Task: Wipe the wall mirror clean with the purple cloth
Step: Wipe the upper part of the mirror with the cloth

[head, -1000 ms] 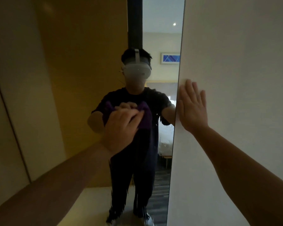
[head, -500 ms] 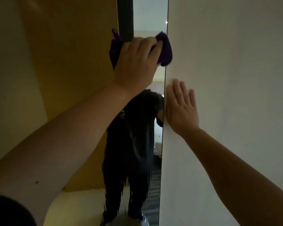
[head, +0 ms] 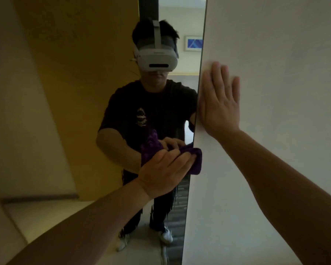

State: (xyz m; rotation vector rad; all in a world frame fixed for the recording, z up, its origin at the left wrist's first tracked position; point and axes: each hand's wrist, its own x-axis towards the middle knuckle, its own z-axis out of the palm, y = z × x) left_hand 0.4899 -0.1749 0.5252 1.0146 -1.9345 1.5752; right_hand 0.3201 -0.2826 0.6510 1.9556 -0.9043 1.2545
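The tall wall mirror [head: 80, 77] fills the left and middle of the head view, its right edge running down against a white wall. My left hand [head: 165, 172] presses the crumpled purple cloth [head: 194, 159] flat against the glass near that right edge, at about waist height of the reflection. The cloth sticks out past my fingertips and its reflection shows just above. My right hand [head: 219, 101] lies flat with fingers spread on the white wall [head: 275, 54], just beside the mirror's edge and above the cloth.
The mirror reflects a person in a dark shirt wearing a white headset, a yellow-brown wall panel, a framed blue picture [head: 193, 43] and a pale floor. The white wall juts forward on the right, close to my right arm.
My left hand has swept the cloth down the mirror from high up near the top to waist height. The view has shifted lower. My right hand stays planted on the wall.
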